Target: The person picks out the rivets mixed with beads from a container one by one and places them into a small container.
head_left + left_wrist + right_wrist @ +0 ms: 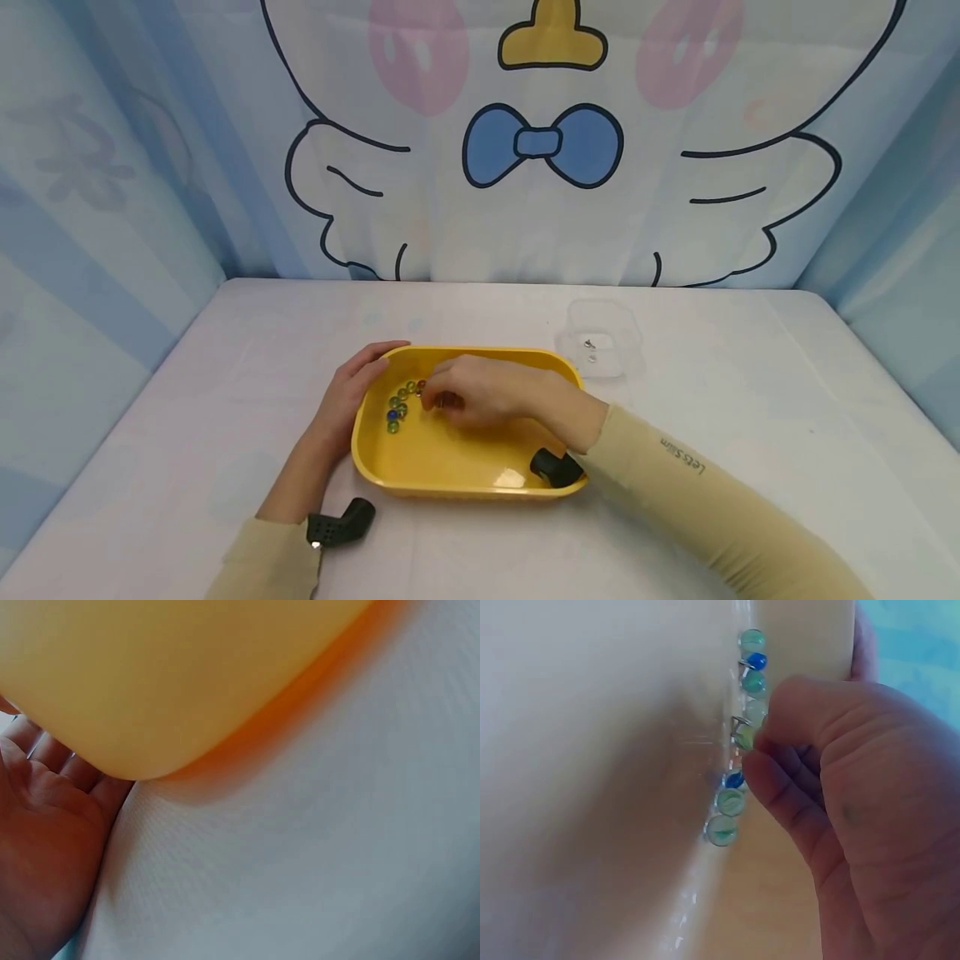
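A yellow tray (465, 462) stands on the table, and my left hand (356, 387) holds it at its far left corner, thumb at the rim. From the left wrist view, that hand's fingers (52, 752) lie against the tray's outer wall. Along the tray's left side runs a loose line of glass marbles (393, 402), mostly greenish, some blue. My right hand (483, 392) reaches into the tray with bent fingers. Its thumb and forefinger tips come close together beside a green marble (745, 737); I cannot tell whether they pinch anything. Small silvery metal pieces (739, 721) lie among the marbles.
Behind the tray's right end sits a clear plastic box (600, 337) with small silvery pieces (590, 344) in it. A white cloth (712, 375) covers the table. A printed curtain (540, 233) hangs behind the table's far edge.
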